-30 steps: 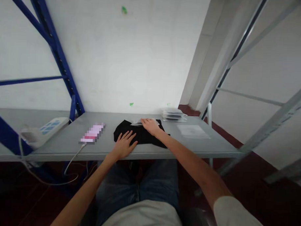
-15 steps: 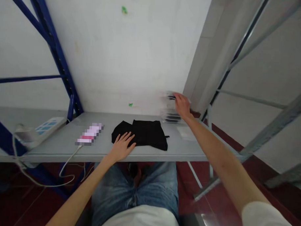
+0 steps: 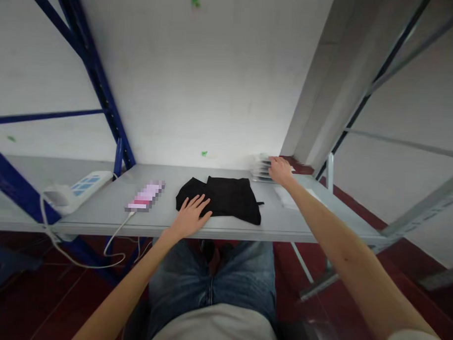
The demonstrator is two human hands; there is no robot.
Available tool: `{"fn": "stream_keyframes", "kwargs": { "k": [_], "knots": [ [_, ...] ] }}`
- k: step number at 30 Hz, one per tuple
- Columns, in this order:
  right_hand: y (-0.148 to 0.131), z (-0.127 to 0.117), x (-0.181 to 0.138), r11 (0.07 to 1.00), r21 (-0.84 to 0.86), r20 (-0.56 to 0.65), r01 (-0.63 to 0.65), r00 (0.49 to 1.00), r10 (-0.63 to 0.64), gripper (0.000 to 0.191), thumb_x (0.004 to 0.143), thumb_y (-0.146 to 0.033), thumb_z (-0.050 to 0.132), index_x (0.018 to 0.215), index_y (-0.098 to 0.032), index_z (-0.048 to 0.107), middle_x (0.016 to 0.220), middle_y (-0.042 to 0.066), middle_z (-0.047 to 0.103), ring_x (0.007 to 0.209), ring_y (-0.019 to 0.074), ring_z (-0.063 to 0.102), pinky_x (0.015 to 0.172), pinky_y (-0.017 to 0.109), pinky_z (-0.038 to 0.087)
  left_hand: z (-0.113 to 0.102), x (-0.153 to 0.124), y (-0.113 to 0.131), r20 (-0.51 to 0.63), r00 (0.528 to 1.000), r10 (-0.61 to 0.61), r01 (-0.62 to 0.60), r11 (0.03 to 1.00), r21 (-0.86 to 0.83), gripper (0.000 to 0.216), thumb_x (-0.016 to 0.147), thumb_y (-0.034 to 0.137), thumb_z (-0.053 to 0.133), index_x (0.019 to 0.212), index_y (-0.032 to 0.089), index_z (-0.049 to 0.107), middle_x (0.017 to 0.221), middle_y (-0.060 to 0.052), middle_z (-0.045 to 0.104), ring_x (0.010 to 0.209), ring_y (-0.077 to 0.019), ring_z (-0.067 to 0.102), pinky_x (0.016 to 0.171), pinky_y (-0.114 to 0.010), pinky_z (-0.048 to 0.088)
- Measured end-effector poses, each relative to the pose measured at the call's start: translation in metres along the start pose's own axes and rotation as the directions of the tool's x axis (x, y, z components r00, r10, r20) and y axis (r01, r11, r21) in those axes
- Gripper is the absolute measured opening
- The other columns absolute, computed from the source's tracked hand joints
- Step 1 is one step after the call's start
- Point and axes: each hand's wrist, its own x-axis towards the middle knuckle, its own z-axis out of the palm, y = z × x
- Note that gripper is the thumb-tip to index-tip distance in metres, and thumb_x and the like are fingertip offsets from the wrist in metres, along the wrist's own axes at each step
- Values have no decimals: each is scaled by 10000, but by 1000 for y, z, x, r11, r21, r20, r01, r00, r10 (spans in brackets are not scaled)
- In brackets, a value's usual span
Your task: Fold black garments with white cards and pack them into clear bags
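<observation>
A folded black garment (image 3: 227,200) lies on the grey shelf top (image 3: 99,210) in front of me. My left hand (image 3: 190,217) rests flat on the garment's near left edge, fingers spread. My right hand (image 3: 280,170) reaches to the far right and lies on a stack of clear packets (image 3: 261,168) by the wall. Its fingers lie along the top packet; nothing is lifted.
A phone (image 3: 146,196) with a white cable lies left of the garment. A white power strip (image 3: 77,189) sits at the far left. A flat clear bag (image 3: 289,197) lies under my right forearm. Blue rack posts stand left, grey ones right.
A second ago my right hand lay on a clear packet atop the garment. It carried the packet up and right, and now rests low on the stack. My left hand stayed put.
</observation>
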Motion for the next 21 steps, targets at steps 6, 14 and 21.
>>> {"fn": "stream_keyframes", "kwargs": {
  "k": [6, 14, 21],
  "knots": [
    [-63, 9, -25, 977, 68, 20, 203, 979, -204, 437, 990, -106, 492, 1414, -169, 575, 1398, 131, 644, 1292, 238, 570, 1101, 338, 440, -9, 44, -8, -327, 939, -105, 81, 993, -84, 374, 1055, 448, 444, 1224, 223, 689, 1324, -117, 712, 1305, -295, 605, 1215, -501, 364],
    [-100, 45, -12, 955, 37, 304, 295, 907, -292, 545, 901, 19, 514, 1431, -98, 561, 1423, 192, 622, 1350, 288, 538, 1051, 371, 483, 9, 161, -56, -84, 964, -251, 242, 965, -106, 452, 985, 397, 518, 1328, 126, 628, 1344, -215, 673, 1339, -371, 562, 1157, -519, 377],
    [-97, 49, -11, 977, -38, 354, 211, 917, -184, 420, 878, -19, 591, 1283, -109, 661, 1287, 191, 689, 1235, 295, 615, 992, 376, 527, 23, 173, -65, 13, 972, -234, 231, 946, -228, 243, 828, 287, 677, 1060, 214, 673, 1218, -136, 747, 1283, -360, 617, 1190, -588, 325]
  ]
}}
